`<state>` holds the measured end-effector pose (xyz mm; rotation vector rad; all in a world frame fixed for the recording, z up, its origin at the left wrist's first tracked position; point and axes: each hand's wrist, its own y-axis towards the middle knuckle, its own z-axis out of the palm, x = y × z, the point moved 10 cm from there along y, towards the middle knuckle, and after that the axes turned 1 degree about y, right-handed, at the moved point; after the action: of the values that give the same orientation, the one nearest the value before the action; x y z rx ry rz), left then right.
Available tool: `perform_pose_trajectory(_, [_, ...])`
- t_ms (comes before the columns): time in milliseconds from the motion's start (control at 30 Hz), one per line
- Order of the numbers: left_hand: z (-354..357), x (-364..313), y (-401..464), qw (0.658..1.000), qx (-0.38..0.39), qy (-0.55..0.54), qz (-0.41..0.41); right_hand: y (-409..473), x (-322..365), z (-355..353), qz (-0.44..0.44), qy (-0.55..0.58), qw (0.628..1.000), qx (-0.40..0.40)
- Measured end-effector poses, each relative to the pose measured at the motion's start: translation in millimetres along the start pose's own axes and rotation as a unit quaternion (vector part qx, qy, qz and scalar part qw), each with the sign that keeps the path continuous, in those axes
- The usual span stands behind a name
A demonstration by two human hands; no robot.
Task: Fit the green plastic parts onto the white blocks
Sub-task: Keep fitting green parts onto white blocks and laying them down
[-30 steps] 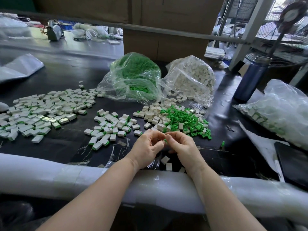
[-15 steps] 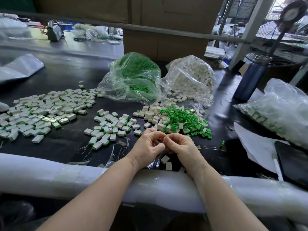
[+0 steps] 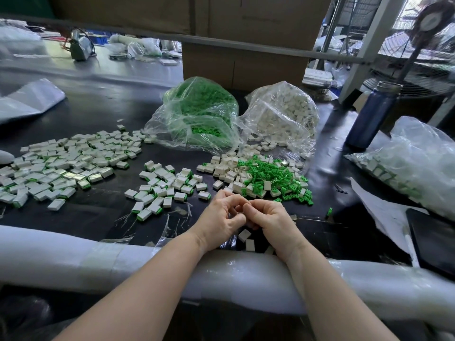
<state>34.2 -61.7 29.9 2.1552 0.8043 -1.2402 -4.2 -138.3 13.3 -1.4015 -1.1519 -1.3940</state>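
hands: left hand (image 3: 219, 219) and right hand (image 3: 268, 219) curled fingertip to fingertip — held piece hidden, cannot tell | supply: loose heap of small green plastic parts (image 3: 275, 177) and small white rectangular plastic blocks (image 3: 227, 172) just ahead — within easy reach

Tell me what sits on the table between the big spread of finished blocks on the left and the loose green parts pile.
In the head view, a smaller cluster of white blocks with green parts fitted lies between the big spread and the loose green parts pile.

Hands (image 3: 246, 217) slightly nearer, fingertips together
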Motion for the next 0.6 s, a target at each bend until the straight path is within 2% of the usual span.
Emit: perform_pose_trajectory(600, [3.2, 0.5, -0.8, 1.000, 0.021, -0.009, -0.016, -1.9, 1.2, -0.3, 0.014, 0.034, 0.999, 0.005])
